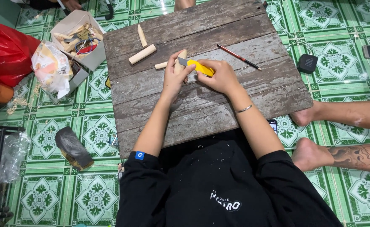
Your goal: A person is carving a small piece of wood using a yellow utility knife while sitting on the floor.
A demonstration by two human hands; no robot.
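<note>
My left hand [174, 77] pinches the wooden peg [180, 59], long axis pointing away from me, while my right hand [220, 76] grips the yellow utility knife [198, 66], blade meeting it from the right.

Left hand [174, 77] grips a wooden stick [180, 59] on the board [201, 105]; right hand [220, 77] presses a yellow knife [199, 67] against it

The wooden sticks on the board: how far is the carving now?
Two cut sticks lie aside on the wooden board; finished or not is unclear. The left hand holds another stick while the right hand presses a yellow knife to it. The pencil lies unused.
</note>
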